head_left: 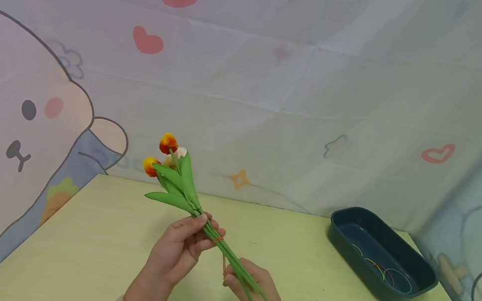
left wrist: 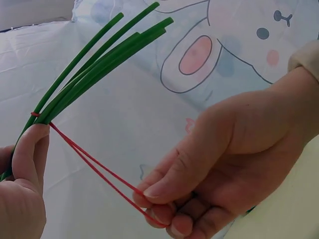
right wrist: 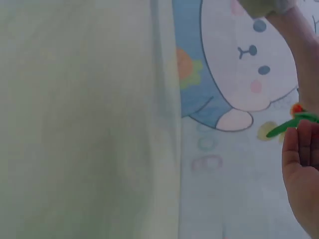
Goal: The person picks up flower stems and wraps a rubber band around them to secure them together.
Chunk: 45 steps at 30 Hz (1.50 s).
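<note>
A small bunch of artificial tulips with orange-yellow and pale heads leans up to the left in the head view. My left hand pinches its green stems just below the leaves. A red rubber band goes round the stems and stretches away from them as a loop. The loop's far end is pinched between thumb and fingers of my right hand, which sits behind the lower stems. In the left wrist view the stem ends spread apart above the band. The right wrist view shows only leaves and part of the heads.
A dark blue plastic basin stands at the right of the pale yellow-green table, with several coloured rubber bands in it. Behind the table hangs a cloth printed with a cartoon animal and hearts.
</note>
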Available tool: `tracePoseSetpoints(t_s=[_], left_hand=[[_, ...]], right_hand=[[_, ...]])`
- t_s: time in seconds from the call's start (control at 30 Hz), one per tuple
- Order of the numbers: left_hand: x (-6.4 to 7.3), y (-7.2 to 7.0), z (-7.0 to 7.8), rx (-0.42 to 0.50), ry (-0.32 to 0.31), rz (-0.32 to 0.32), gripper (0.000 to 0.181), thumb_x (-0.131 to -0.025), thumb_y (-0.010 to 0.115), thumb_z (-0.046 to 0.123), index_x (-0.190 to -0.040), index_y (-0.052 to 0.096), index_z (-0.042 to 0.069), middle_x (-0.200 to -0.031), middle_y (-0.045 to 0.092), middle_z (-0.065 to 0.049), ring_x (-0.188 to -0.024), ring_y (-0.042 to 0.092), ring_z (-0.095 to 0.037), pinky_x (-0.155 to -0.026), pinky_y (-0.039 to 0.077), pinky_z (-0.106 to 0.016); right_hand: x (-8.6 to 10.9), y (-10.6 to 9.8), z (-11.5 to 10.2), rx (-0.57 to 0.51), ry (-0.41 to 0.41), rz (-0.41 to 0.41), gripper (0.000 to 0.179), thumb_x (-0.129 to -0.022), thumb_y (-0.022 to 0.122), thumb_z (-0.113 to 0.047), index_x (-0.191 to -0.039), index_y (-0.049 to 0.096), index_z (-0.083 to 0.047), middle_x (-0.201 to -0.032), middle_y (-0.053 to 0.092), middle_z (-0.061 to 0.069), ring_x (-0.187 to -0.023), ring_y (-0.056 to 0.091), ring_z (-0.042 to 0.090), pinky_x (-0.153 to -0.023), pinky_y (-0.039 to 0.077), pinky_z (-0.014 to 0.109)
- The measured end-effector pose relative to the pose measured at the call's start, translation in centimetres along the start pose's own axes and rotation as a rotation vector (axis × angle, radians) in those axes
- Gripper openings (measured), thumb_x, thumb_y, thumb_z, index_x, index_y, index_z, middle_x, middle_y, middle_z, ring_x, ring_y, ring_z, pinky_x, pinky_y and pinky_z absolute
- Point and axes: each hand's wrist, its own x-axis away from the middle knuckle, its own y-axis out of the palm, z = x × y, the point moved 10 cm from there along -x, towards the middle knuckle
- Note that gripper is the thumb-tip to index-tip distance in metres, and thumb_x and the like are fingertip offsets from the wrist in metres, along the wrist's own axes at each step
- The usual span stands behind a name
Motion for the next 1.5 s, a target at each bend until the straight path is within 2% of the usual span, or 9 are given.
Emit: tracePoseSetpoints(t_s=[0.13, 0.23, 0.5, 0.73, 0.83, 1.07, 1.23, 1.37, 1.5], left_hand=[[0.0, -0.9, 0.4, -0.077, 0.043, 0.099, 0.029, -0.096, 0.036, 0.003, -0.091, 0.064, 0.003, -0.089, 0.065, -0.007, -0.089, 0.065, -0.019, -0.084, 0.052, -0.026], [0.1, -1.6, 0.7, -0.163, 0.072, 0.185, 0.023, -0.094, 0.044, 0.005, -0.087, 0.065, 0.005, -0.088, 0.066, -0.006, -0.088, 0.066, -0.019, -0.083, 0.052, -0.027], [0.7, -3.1, 2.0, -0.394, 0.179, 0.378, 0.012, -0.087, 0.058, 0.009, -0.085, 0.066, 0.001, -0.083, 0.067, -0.009, -0.083, 0.067, -0.024, -0.079, 0.053, -0.037], [1.2, -3.3, 3.2, -0.576, 0.305, 0.485, 0.027, -0.083, 0.063, 0.012, -0.088, 0.061, -0.015, -0.079, 0.068, -0.011, -0.078, 0.067, -0.027, -0.074, 0.055, -0.039], [1.3, -3.3, 3.4, -0.653, 0.337, 0.511, 0.031, -0.083, 0.064, 0.013, -0.088, 0.061, -0.018, -0.079, 0.068, -0.010, -0.077, 0.067, -0.025, -0.071, 0.056, -0.037], [0.9, -2.8, 3.1, -0.716, 0.332, 0.447, 0.028, -0.083, 0.064, 0.009, -0.087, 0.061, -0.018, -0.077, 0.067, -0.011, -0.072, 0.067, -0.024, -0.066, 0.057, -0.036], [0.3, -2.3, 1.8, -0.747, 0.195, 0.351, 0.030, -0.084, 0.063, 0.011, -0.088, 0.060, -0.019, -0.075, 0.068, -0.006, -0.072, 0.067, -0.022, -0.065, 0.057, -0.036], [0.1, -1.3, 0.8, -0.699, 0.079, 0.229, 0.030, -0.086, 0.060, 0.010, -0.089, 0.058, -0.020, -0.074, 0.068, -0.004, -0.070, 0.067, -0.022, -0.064, 0.057, -0.038], [0.2, 0.4, 0.3, -0.554, 0.015, 0.043, 0.017, -0.090, 0.052, 0.005, -0.090, 0.064, -0.007, -0.077, 0.067, -0.004, -0.073, 0.068, -0.021, -0.064, 0.057, -0.033]], right_hand=[[0.7, 1.9, 1.5, -0.065, 0.238, 0.050, 0.021, -0.090, 0.055, -0.026, -0.096, 0.058, -0.006, -0.083, 0.056, 0.003, -0.075, 0.052, 0.007, -0.069, 0.048, 0.019], [1.1, 3.0, 1.6, -0.152, 0.292, 0.103, 0.028, -0.088, 0.057, -0.029, -0.098, 0.058, -0.003, -0.086, 0.056, -0.002, -0.079, 0.055, 0.009, -0.074, 0.048, 0.020], [1.6, 3.7, -2.3, -0.132, 0.187, 0.130, 0.019, -0.088, 0.057, -0.021, -0.092, 0.060, -0.004, -0.084, 0.055, 0.009, -0.076, 0.052, 0.008, -0.068, 0.050, 0.019], [2.1, 2.8, -6.0, -0.057, 0.179, 0.088, 0.016, -0.092, 0.052, -0.022, -0.091, 0.058, -0.007, -0.083, 0.052, 0.007, -0.078, 0.051, 0.012, -0.073, 0.049, 0.020], [2.2, 1.7, -8.5, 0.027, 0.033, 0.087, 0.009, -0.092, 0.050, -0.014, -0.089, 0.056, -0.008, -0.080, 0.051, 0.007, -0.077, 0.051, 0.014, -0.070, 0.049, 0.023], [2.3, -1.6, -14.2, 0.167, -0.339, 0.075, 0.023, -0.086, 0.046, 0.013, -0.087, 0.052, -0.009, -0.076, 0.046, 0.002, -0.075, 0.047, 0.012, -0.061, 0.044, 0.026], [1.9, -3.8, -16.6, 0.202, -0.563, 0.024, 0.019, -0.083, 0.046, 0.016, -0.084, 0.049, -0.002, -0.074, 0.041, 0.003, -0.072, 0.043, 0.012, -0.056, 0.039, 0.024], [1.3, -6.1, -16.2, 0.154, -0.571, 0.000, 0.019, -0.084, 0.043, 0.018, -0.083, 0.048, -0.001, -0.073, 0.038, 0.003, -0.068, 0.039, 0.012, -0.052, 0.035, 0.024], [0.7, -7.8, -14.8, 0.092, -0.557, -0.014, 0.020, -0.085, 0.041, 0.019, -0.083, 0.047, 0.000, -0.072, 0.035, 0.004, -0.065, 0.035, 0.012, -0.049, 0.032, 0.025]])
